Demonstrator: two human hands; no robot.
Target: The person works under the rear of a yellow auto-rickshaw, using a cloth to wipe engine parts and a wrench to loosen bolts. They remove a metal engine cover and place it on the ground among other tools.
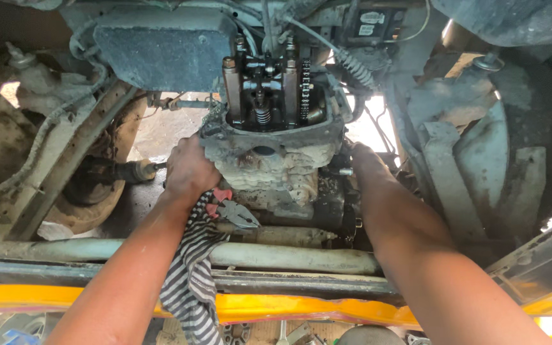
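We log: striped rag (190, 281) nearest, draped below engine (276, 153); left hand (190, 169) cupped on engine's left flank, steadying; right hand (360, 158) behind right flank, grip unclear; red-handled pliers (234, 209) beneath engine.

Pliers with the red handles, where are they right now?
In the head view the pliers lie low on the engine block, just under the left hand and beside the striped rag, left of centre.
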